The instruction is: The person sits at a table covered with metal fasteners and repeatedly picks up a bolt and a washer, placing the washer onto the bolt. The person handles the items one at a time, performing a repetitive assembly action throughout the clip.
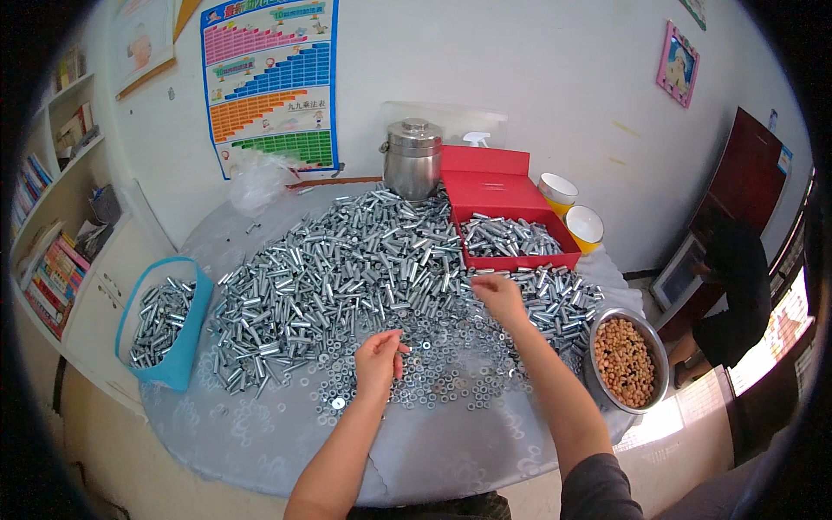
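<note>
One chart (271, 95) bears print; left fingers (386, 337), right fingers (486, 282) curl near washers (451, 374), grasp unclear.

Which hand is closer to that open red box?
Right. The right hand is just in front of the red box; the left hand is farther off, leftward and nearer the person, by the metal rings.

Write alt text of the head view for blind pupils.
A person's left hand and right hand reach over a table heaped with metal cylinders and washers. A blue bin stands left, an open red box behind, a metal bowl right.
</note>
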A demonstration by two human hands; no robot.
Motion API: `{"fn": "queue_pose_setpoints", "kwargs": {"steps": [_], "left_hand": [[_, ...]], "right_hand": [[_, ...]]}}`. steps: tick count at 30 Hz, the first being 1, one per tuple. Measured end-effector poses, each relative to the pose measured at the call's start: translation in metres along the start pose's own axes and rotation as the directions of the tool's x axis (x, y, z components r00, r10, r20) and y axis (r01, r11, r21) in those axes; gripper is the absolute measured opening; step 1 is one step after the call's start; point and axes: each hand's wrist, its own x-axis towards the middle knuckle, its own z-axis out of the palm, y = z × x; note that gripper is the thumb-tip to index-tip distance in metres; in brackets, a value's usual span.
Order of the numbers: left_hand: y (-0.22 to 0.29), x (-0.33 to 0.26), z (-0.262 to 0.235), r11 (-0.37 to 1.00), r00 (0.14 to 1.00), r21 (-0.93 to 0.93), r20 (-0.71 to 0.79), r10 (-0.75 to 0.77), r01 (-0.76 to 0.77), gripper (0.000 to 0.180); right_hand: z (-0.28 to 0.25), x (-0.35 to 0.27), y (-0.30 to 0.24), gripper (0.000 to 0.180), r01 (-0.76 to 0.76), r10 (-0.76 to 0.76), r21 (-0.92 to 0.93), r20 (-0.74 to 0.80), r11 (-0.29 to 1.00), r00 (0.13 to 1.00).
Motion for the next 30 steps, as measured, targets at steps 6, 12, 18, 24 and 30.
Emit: {"fn": "queue_pose_setpoints", "kwargs": {"steps": [6, 12, 18, 24, 30], "left_hand": [[0.007, -0.002, 0.001, 1.000, 0.999, -0.015, -0.034, -0.018, 0.018, 0.016], [0.007, 0.000, 0.003, 0.998, 0.999, -0.054, -0.034, -0.017, 0.015, 0.016], [0.007, 0.001, -0.002, 0.998, 0.996, -0.064, -0.082, 0.015, -0.020, 0.015], [0.010, 0.005, -0.005, 0.995, 0.977, -0.065, -0.204, 0.067, -0.081, 0.015], [0.008, 0.008, -0.014, 0.989, 0.967, -0.085, -0.236, 0.098, -0.121, 0.015]], "right_hand": [[0.051, 0.009, -0.041, 0.029, -0.080, 0.043, -0.384, -0.105, 0.920, 0.994], [0.067, 0.022, -0.022, 0.020, -0.071, 0.026, -0.544, -0.090, 0.836, 0.996], [0.080, 0.013, -0.056, 0.027, 0.007, 0.014, -0.348, 0.056, 0.937, 0.998], [0.121, -0.002, -0.070, 0.025, 0.172, -0.081, -0.424, 0.223, 0.889, 0.971], [0.151, -0.004, -0.069, 0.023, 0.184, -0.106, -0.589, 0.164, 0.787, 0.981]]}}
